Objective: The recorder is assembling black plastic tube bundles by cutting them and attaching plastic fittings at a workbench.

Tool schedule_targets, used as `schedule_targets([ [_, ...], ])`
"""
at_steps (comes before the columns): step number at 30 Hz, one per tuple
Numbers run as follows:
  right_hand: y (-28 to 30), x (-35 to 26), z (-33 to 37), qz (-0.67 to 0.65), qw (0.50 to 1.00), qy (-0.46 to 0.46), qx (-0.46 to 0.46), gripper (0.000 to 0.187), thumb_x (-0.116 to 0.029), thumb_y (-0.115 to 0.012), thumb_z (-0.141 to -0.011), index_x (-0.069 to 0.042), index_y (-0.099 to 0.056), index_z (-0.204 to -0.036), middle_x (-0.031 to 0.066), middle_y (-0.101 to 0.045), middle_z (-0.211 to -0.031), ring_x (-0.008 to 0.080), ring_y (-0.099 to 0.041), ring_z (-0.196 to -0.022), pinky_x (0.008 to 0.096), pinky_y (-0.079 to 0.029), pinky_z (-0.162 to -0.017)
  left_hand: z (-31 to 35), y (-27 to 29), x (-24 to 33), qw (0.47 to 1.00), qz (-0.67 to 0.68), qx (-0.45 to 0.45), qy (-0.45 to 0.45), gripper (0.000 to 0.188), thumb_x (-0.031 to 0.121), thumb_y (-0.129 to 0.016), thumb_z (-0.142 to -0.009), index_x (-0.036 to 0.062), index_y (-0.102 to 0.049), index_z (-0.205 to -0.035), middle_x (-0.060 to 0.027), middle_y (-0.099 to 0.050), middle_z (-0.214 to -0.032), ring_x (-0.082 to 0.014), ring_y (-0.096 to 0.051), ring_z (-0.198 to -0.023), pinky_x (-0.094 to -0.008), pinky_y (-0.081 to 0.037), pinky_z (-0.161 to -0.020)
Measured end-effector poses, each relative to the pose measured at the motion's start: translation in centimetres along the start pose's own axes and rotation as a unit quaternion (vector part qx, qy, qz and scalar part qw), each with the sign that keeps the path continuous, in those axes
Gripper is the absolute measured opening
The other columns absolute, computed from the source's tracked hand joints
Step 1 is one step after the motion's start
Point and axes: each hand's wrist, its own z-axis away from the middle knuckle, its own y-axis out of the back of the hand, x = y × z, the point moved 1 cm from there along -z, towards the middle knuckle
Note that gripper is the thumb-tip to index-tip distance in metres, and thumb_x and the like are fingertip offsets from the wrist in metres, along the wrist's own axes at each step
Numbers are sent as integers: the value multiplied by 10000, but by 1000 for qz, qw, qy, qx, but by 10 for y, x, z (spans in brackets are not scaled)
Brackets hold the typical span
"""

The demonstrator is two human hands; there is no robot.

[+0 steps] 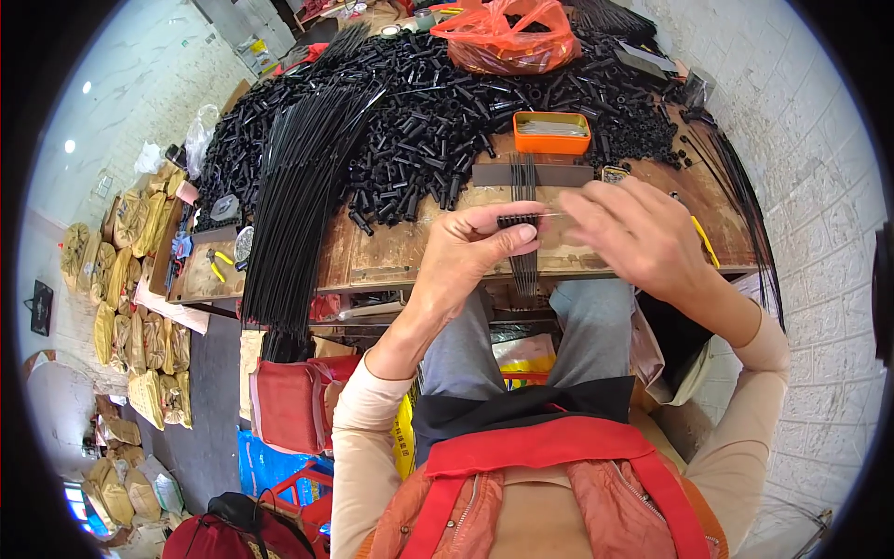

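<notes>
My left hand (475, 247) pinches a short row of small black pieces (518, 222) between thumb and fingers, over the table's front edge. Several thin black rods (524, 270) run side by side through that row, sticking out above and below it. A thin metal pin (551, 215) extends rightward from the row toward my right hand (633, 228). That hand is raised with bent fingers smeared by motion, so its grip on the pin cannot be made out. Behind the row, the rods' far ends lie over a dark flat bar (568, 175).
An orange tin (551, 140) of thin pins stands behind the bar. Heaped black tubular parts (419, 130) cover the table's back. A long bundle of black rods (303, 186) hangs over the front edge. Yellow-handled pliers (219, 265) lie left; a red plastic bag (507, 42) sits far back.
</notes>
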Motion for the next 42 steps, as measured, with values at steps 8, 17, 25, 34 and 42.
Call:
schedule_targets([
  [8, -12, 10, -3, -116, 993, -24, 4, 298, -5, -642, -808, -9, -638, -1106, 137, -637, -990, 281, -616, -780, 363, -508, -652, -6, 5, -6, 998, -40, -39, 5, 356, 63, -693, -856, -15, -631, -1198, -138, -688, -1078, -206, -668, -988, -349, -551, -903],
  [17, -133, 147, 60, -117, 958, -225, -136, 168, -142, -600, -879, -28, -680, -973, 144, -661, -936, 316, -643, -881, 387, -506, -773, -24, 30, -117, 755, -607, -79, -234, 835, 307, -837, -617, 187, -490, -1367, -190, -330, -1507, -368, -331, -1383, -465, -283, -1139],
  [25, -234, 224, 34, -43, 967, -179, -178, 108, -123, -601, -840, -40, -664, -869, 148, -662, -859, 339, -644, -851, 429, -518, -746, -34, 25, -119, 714, -650, -111, -237, 806, 381, -803, -660, 230, -483, -1385, -158, -262, -1551, -346, -280, -1417, -510, -236, -1149],
  [34, -225, 217, 24, -22, 964, -158, -214, 92, -110, -583, -812, -59, -657, -833, 152, -663, -819, 345, -656, -795, 444, -531, -677, -47, 34, -110, 694, -674, -182, -173, 811, 423, -759, -722, 278, -414, -1441, -140, -241, -1561, -329, -233, -1440, -519, -176, -1168],
  [42, -209, 151, 49, -66, 972, -156, -164, 64, -72, -577, -833, -25, -598, -871, 144, -593, -814, 352, -623, -731, 445, -521, -657, -50, 37, -115, 683, -686, -149, -201, 639, 463, -629, -835, 260, -456, -1416, -177, -257, -1548, -337, -249, -1433, -521, -190, -1153],
])
